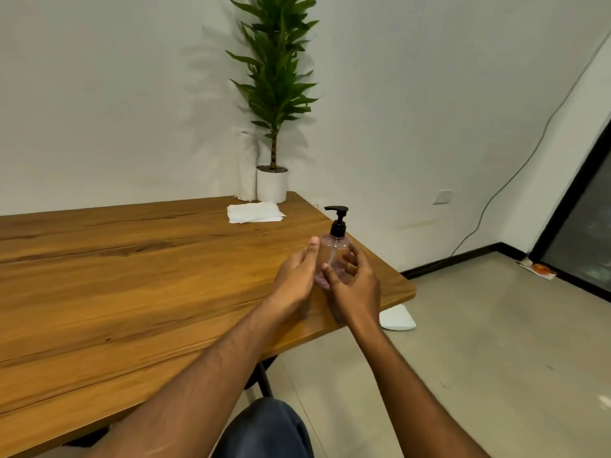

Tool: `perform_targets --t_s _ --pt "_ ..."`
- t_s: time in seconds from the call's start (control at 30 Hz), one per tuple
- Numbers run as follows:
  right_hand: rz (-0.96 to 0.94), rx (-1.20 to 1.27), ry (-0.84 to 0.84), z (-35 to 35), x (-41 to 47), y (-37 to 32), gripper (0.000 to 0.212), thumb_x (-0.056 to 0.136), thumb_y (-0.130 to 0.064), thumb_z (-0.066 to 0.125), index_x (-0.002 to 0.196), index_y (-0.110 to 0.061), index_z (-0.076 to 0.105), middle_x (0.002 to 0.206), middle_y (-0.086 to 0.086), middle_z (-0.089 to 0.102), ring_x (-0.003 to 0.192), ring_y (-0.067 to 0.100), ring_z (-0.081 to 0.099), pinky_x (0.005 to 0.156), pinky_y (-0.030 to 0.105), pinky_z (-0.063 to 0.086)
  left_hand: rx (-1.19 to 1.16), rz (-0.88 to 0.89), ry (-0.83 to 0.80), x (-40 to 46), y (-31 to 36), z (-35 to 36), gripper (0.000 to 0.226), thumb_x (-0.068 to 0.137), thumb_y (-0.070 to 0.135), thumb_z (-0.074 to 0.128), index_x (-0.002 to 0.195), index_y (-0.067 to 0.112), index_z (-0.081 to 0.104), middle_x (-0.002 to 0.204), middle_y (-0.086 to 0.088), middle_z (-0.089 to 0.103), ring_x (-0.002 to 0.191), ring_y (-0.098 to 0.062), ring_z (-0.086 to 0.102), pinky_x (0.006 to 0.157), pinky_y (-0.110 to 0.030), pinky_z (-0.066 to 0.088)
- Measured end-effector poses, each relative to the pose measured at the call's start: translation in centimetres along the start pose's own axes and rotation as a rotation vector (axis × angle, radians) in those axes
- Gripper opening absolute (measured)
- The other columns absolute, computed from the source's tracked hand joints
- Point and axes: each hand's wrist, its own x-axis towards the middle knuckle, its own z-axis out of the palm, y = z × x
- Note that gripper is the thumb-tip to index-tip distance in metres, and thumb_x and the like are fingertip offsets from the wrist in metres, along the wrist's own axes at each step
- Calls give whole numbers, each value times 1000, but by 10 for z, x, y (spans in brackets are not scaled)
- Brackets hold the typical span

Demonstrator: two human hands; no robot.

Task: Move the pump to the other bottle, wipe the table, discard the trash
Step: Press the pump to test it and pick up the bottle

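A clear plastic bottle point(332, 256) with a black pump point(338, 223) on top stands upright on the wooden table point(132, 276), close to its right edge. My left hand point(296, 276) cups the bottle's left side with the thumb against its shoulder. My right hand point(355, 285) hovers at the bottle's front right with its fingers spread, holding nothing. A folded white paper towel point(254, 213) lies at the far end of the table. No second bottle is in view.
A paper towel roll point(246, 166) and a white pot with a tall plant point(271, 185) stand at the table's far corner against the wall. A white object point(396, 319) lies on the floor under the table's right corner. My knee point(264, 431) is below the near edge.
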Motion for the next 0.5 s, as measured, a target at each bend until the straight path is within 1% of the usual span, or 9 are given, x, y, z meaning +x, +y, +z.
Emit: perform_targets --t_s 0.03,0.1,0.13,0.2,0.23,0.3,0.33,0.43,0.5 --pt "-1 -15 5 0 -2 0 86 86 -42 84 158 -33 38 148 0 61 123 14 64 101 42 58 47 -8 -16 -5 2 -7 33 109 48 36 109 34 65 94 18 67 84 18 67 63 0 43" --pt "-45 -37 88 4 -11 -5 94 85 -43 85 161 -29 32 155 3 51 130 14 56 102 39 55 148 49 -22 -10 -9 -34 37 107 47 45 137 31 61 135 11 65 133 -3 56 98 -13 44" --pt "-122 -20 159 9 -18 -10 88 86 -39 85 158 -25 36 153 5 49 129 8 53 99 32 54 273 80 5 -15 -17 -52 47 105 49 50 148 32 53 153 9 54 146 -11 45 112 -26 41" --pt "-356 39 281 21 -34 -25 62 91 -24 81 145 -19 49 139 5 54 122 -1 53 97 23 55 591 122 78 -23 -33 -96 54 100 53 56 151 36 48 165 12 37 155 -14 30 122 -42 34" --pt "-463 31 299 30 -40 -34 51 93 -18 78 138 -18 54 133 3 56 123 3 55 104 28 53 718 123 109 -27 -41 -121 54 99 53 59 149 36 50 167 12 33 157 -14 24 124 -46 31" --pt "-640 -58 275 49 -41 -49 38 93 -17 74 128 -15 60 125 1 61 122 15 57 120 39 38 891 69 167 -37 -60 -178 51 96 54 62 142 34 56 169 7 32 158 -17 23 122 -51 33" --pt "-675 -81 231 62 -35 -57 34 92 -18 73 125 -15 63 120 0 63 118 16 58 117 36 38 933 18 211 -42 -70 -210 49 95 54 62 140 32 59 167 4 35 156 -21 29 118 -52 38" --pt "-559 -117 -26 101 -6 -78 23 96 -23 68 119 -22 65 108 -7 65 100 10 61 84 35 56 891 -136 327 -57 -95 -288 55 96 60 54 143 32 54 156 -7 50 129 -28 56 95 -46 52" --pt "-468 -265 -149 132 22 -79 22 98 -25 67 120 -26 68 106 -9 68 94 8 62 80 36 59 845 -155 412 -68 -111 -318 67 96 65 40 156 34 37 156 -14 49 130 -35 56 96 -49 51"
